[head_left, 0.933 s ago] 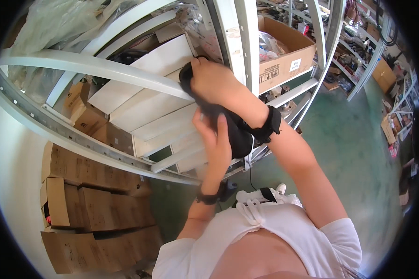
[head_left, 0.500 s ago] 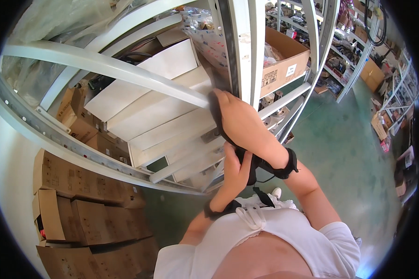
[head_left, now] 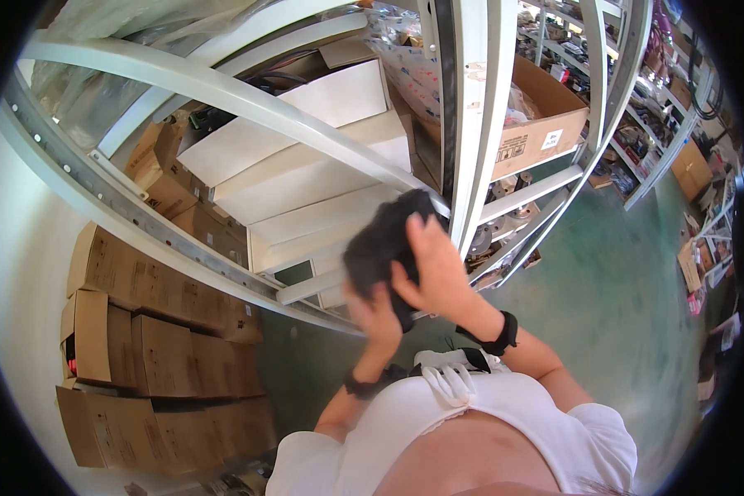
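Between my two hands is a soft-looking black thing (head_left: 380, 240), smeared by motion, so its exact kind does not show. My right hand (head_left: 438, 269) grips its right side, thumb and fingers apart and pressed against it. Lower down, my left hand (head_left: 376, 316) holds its bottom left part; those fingers are blurred. Dark bands circle both wrists. Just beyond the black thing stands a white metal rack (head_left: 475, 107) with open white cardboard boxes (head_left: 318, 157) behind its slanted bar.
Brown cartons (head_left: 165, 347) are stacked at the left by the wall. An open brown box (head_left: 546, 136) sits on the rack to the right, with metal parts (head_left: 504, 215) below it. More loaded shelves (head_left: 636, 116) stand beyond the green floor (head_left: 603, 273).
The right hand has drawn back from the rack post, down toward the left hand. The black thing now shows broadly between both hands. The rack appears shifted rightward in view.
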The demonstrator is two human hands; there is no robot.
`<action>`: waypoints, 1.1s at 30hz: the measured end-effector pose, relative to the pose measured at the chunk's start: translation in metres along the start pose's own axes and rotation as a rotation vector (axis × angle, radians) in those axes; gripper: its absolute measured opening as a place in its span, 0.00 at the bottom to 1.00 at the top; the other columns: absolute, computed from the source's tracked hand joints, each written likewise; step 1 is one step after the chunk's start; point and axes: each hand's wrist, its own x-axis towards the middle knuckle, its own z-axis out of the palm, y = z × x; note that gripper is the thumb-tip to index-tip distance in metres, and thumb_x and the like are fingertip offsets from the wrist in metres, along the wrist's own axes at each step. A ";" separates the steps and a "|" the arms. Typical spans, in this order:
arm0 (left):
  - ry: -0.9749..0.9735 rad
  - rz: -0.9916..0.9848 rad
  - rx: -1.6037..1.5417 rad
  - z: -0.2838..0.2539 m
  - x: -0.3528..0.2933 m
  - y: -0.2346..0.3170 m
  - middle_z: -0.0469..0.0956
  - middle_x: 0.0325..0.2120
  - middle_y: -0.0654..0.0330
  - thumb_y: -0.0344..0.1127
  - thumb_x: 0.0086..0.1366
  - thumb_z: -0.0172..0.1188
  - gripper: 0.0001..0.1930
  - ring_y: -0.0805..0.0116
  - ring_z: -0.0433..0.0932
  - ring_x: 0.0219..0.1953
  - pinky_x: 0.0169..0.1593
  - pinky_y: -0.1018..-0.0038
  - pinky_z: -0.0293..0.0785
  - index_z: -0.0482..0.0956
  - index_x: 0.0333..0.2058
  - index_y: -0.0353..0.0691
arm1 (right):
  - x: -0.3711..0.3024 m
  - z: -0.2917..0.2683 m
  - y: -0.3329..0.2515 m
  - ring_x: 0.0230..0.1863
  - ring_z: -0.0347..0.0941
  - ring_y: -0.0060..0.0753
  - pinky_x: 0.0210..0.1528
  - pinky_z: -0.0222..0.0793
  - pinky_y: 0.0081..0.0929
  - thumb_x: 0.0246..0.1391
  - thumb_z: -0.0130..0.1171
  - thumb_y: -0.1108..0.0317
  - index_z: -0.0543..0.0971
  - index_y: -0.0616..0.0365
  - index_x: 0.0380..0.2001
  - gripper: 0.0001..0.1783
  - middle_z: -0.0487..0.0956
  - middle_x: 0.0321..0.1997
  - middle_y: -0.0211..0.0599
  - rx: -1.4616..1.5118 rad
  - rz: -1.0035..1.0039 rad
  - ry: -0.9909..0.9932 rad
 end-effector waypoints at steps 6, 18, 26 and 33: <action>0.093 0.099 -0.042 -0.024 0.059 0.035 0.60 0.52 0.53 0.27 0.60 0.46 0.25 0.65 0.63 0.51 0.53 0.70 0.61 0.51 0.55 0.37 | 0.059 0.027 -0.046 0.56 0.56 0.54 0.57 0.53 0.39 0.41 0.57 0.62 0.56 0.64 0.55 0.38 0.64 0.50 0.55 0.294 -0.184 0.008; -0.391 0.276 0.851 -0.059 0.117 0.108 0.71 0.40 0.57 0.25 0.56 0.52 0.14 0.70 0.68 0.44 0.49 0.75 0.61 0.69 0.43 0.35 | 0.053 0.057 -0.019 0.42 0.63 0.56 0.43 0.60 0.40 0.39 0.47 0.84 0.60 0.56 0.53 0.33 0.67 0.41 0.51 0.444 0.072 0.242; -0.044 1.029 1.338 -0.026 0.250 0.112 0.73 0.34 0.55 0.44 0.53 0.57 0.16 0.57 0.67 0.43 0.49 0.66 0.57 0.73 0.37 0.40 | 0.082 0.067 -0.018 0.46 0.63 0.55 0.47 0.60 0.39 0.41 0.44 0.82 0.59 0.64 0.53 0.30 0.67 0.45 0.55 0.218 -0.069 0.241; -0.306 0.952 1.296 -0.018 0.307 0.104 0.75 0.29 0.56 0.48 0.53 0.56 0.17 0.57 0.68 0.37 0.46 0.63 0.57 0.75 0.36 0.43 | 0.091 0.066 -0.006 0.52 0.59 0.58 0.56 0.54 0.38 0.40 0.48 0.77 0.61 0.75 0.49 0.28 0.63 0.49 0.65 -0.287 0.058 0.243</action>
